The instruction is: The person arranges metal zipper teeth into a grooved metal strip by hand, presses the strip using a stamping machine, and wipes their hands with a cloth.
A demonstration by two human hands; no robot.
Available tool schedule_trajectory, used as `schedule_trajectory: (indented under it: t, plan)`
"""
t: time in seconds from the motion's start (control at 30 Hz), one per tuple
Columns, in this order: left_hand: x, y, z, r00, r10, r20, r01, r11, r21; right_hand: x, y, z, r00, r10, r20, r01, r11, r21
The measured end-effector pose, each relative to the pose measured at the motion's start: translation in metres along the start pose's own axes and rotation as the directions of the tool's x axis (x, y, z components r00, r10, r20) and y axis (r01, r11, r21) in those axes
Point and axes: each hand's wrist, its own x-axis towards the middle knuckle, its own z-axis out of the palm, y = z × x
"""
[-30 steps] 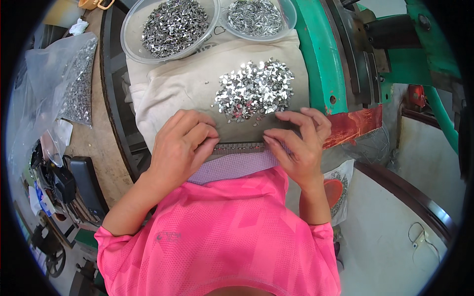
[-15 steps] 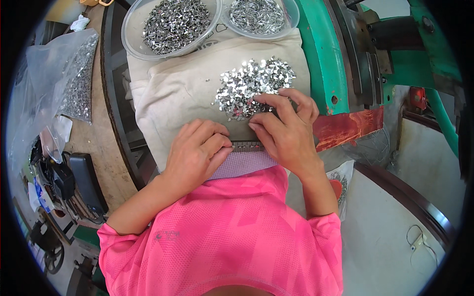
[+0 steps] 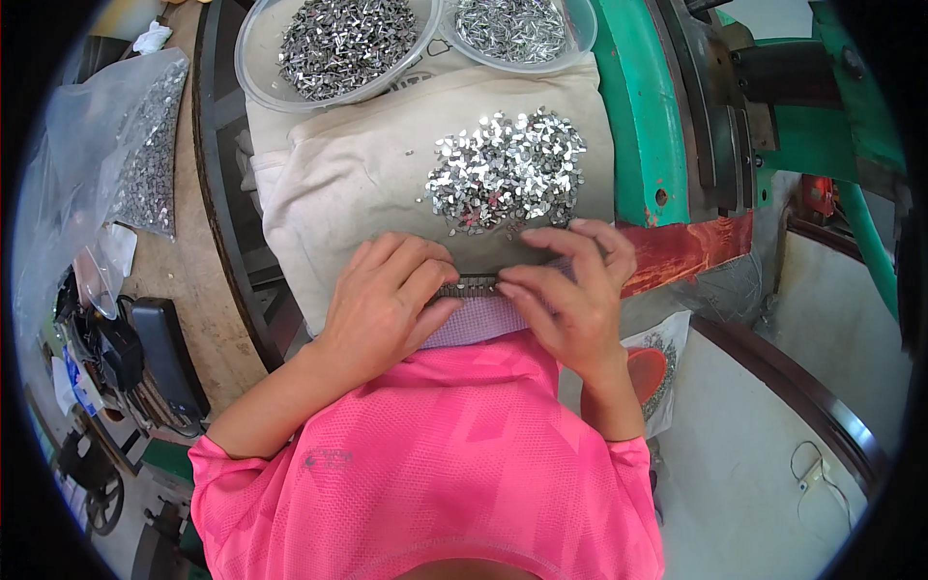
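Head view, looking down: a person in a pink shirt [image 3: 435, 454] works at a cloth [image 3: 358, 184] spread over a bench. A heap [image 3: 507, 172] of small silver metal pieces lies on the cloth, just beyond the hands. Between the hands sits a narrow strip [image 3: 471, 286], its visible part lined with a row of pieces; a lilac band [image 3: 478, 322] lies just under it.

The left hand [image 3: 387, 300] rests on the strip's left end, fingers curled together and pressing down. The right hand [image 3: 570, 290] is at the right end, fingertips bent close, seemingly pinching a piece, though I cannot tell for sure.

The heap looks large, so much seems left. 2 bowls [image 3: 333, 48] of pieces sit at the far edge, beside a green machine [image 3: 638, 116]. A bag [image 3: 106, 164] lies left.
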Motion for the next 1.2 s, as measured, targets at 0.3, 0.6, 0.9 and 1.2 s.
schedule_trajectory:
  t: [0.3,0.6,0.9,1.2]
  plan:
    - [-0.005,-0.001,-0.004,0.999,0.035,0.025,-0.038,0.995,0.096,0.013,0.017,-0.003,0.997,0.031,-0.064,-0.037,0.994,-0.104]
    - [-0.004,0.002,-0.009,1.000,0.003,0.018,-0.004,0.998,0.057,0.022,0.014,0.006,0.999,-0.047,0.001,0.047,0.991,-0.124]
    - [0.009,0.006,0.009,0.995,0.094,0.015,-0.095,0.995,0.033,0.034,0.012,0.010,0.995,-0.085,0.051,0.091,0.987,-0.129]
    - [0.009,0.004,0.007,0.999,0.050,0.011,-0.050,0.998,-0.031,0.007,0.006,-0.005,0.999,-0.034,0.004,0.034,0.999,-0.024]
